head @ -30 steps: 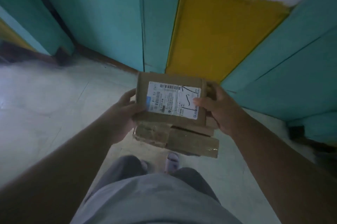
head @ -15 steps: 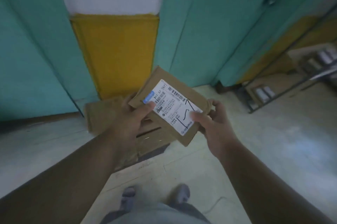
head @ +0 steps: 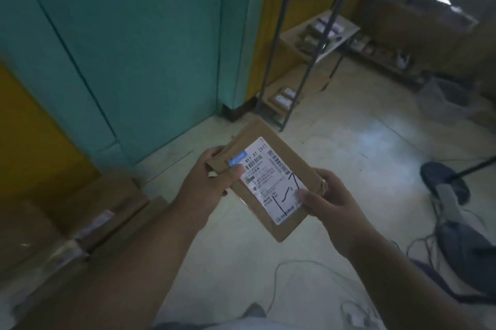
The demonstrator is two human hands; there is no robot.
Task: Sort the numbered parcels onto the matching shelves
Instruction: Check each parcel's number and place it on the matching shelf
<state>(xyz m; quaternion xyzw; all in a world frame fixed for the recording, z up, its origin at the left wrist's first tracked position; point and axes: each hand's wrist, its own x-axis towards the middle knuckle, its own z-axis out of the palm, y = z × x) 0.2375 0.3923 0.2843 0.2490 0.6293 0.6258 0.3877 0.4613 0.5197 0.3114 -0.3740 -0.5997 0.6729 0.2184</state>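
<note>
Both hands grip one flat parcel (head: 271, 182), left hand (head: 212, 182) pinching its far-left corner, right hand (head: 326, 202) its near-right edge. Its long axis runs diagonally between them. The shelves (head: 316, 34) stand ahead, beyond the right hand.

The white shipping label (head: 271, 179) on the brown parcel (head: 268, 176) reads "811 57 [57]" in print along its top edge. Below that, black marker strokes are handwritten across the label's lower part, with a small printed "2" beside them. The fine print and barcodes on the label are too small to read.
</note>
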